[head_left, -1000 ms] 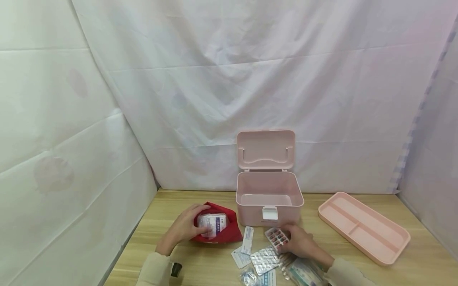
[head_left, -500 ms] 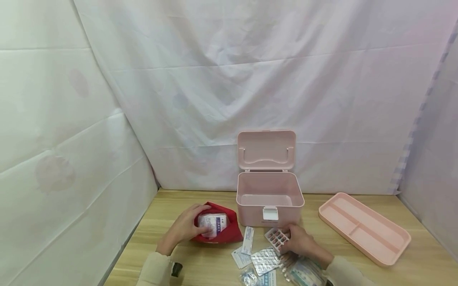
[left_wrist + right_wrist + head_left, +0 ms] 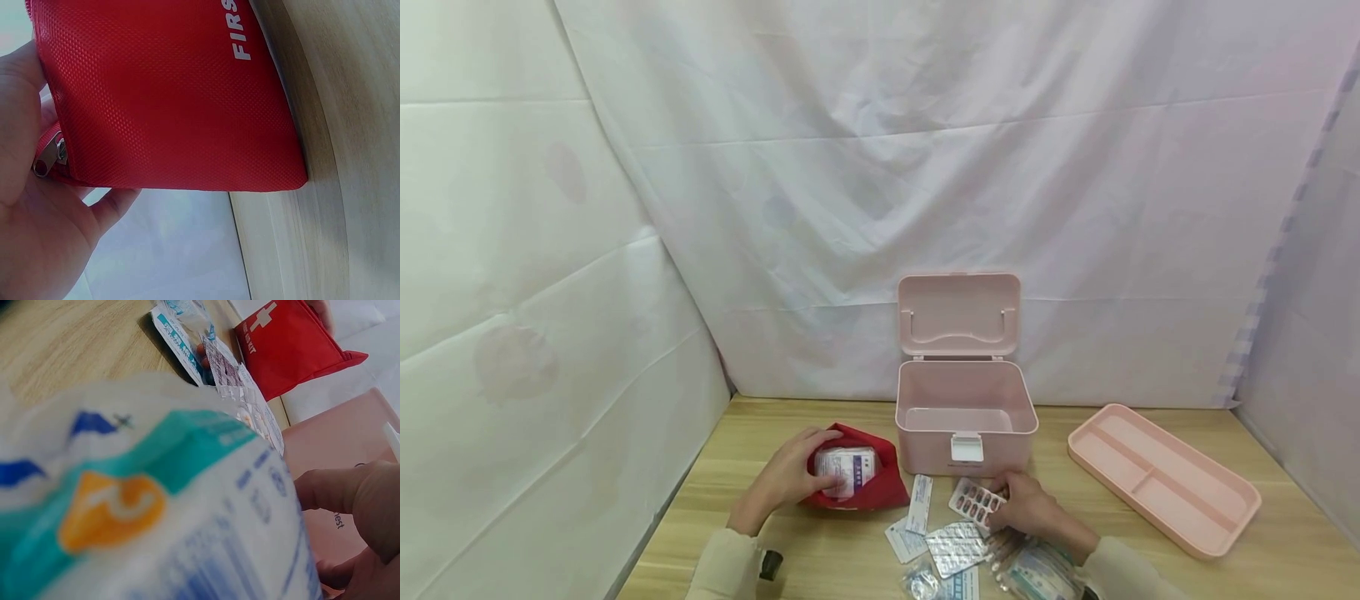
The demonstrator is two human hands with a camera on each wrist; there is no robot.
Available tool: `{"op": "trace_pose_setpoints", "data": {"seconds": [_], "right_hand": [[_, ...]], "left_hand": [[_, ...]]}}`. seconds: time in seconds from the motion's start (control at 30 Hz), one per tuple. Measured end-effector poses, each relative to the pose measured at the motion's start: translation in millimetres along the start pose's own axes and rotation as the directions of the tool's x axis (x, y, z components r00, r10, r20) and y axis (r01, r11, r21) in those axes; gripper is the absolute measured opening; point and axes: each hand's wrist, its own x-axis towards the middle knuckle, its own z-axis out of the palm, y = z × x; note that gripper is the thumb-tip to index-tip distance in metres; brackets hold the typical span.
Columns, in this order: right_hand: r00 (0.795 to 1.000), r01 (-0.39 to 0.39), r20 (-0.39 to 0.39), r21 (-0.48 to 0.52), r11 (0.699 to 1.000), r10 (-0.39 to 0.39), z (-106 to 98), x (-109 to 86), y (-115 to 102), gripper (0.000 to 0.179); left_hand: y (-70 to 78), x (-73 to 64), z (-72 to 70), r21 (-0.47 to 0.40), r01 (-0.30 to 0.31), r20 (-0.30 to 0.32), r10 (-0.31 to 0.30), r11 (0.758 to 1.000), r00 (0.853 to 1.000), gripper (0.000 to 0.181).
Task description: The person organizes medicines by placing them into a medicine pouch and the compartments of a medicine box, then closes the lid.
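Observation:
My left hand (image 3: 786,475) grips the red zippered first-aid pouch (image 3: 889,487) at its open mouth, with white printed packets (image 3: 853,468) showing inside. The left wrist view shows the pouch front (image 3: 169,94) and the hand (image 3: 37,212) at the zipper edge. In front of the pink box, my right hand (image 3: 1032,510) pinches a blister pack of dark red capsules (image 3: 973,502) by its right end. A clear bag with teal print (image 3: 206,487) looms close in the right wrist view. It hides the pack there; part of the right hand (image 3: 369,512) shows beside it.
The pink box (image 3: 917,454) stands with its lid (image 3: 958,308) raised. A pink divided tray (image 3: 1243,510) lies at right. Between the hands are a silver blister pack (image 3: 956,547), a narrow white packet (image 3: 919,502) and a crumpled clear packet (image 3: 922,581).
The capsule blister pack has turned in my right hand, its free end swinging slightly to the left. My left hand and the pouch look unmoved.

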Motion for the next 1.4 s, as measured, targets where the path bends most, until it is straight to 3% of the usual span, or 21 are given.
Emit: {"op": "trace_pose_setpoints", "data": {"seconds": [0.33,0.57,0.73,1.07,1.4], "right_hand": [[1.000,0.024,0.013,0.108,0.994,-0.026,0.2,0.1,5.7,0.053],[0.988,0.132,0.064,0.147,0.980,-0.142,-3.0,-1.3,8.4,0.060],[0.978,0.167,0.099,0.137,0.976,-0.182,-5.3,0.2,7.9,0.058],[0.963,0.253,0.083,0.068,0.965,-0.258,-0.7,3.2,11.6,0.050],[0.960,0.270,0.055,0.086,0.959,-0.275,0.6,0.6,8.7,0.047]], "left_hand": [[-0.8,-0.4,-0.3,0.006,-0.003,-0.008,0.003,1.000,1.000,0.063],[-0.6,-0.7,-0.3,0.013,0.001,-0.012,-0.001,1.000,1.000,0.062],[0.7,-0.2,-1.1,0.013,0.004,-0.014,-0.004,1.000,1.000,0.062],[2.1,-1.8,-1.4,0.001,-0.016,-0.021,0.016,1.000,1.000,0.061],[0.8,-1.7,0.3,0.009,-0.036,-0.029,0.037,0.999,0.999,0.062]]}}
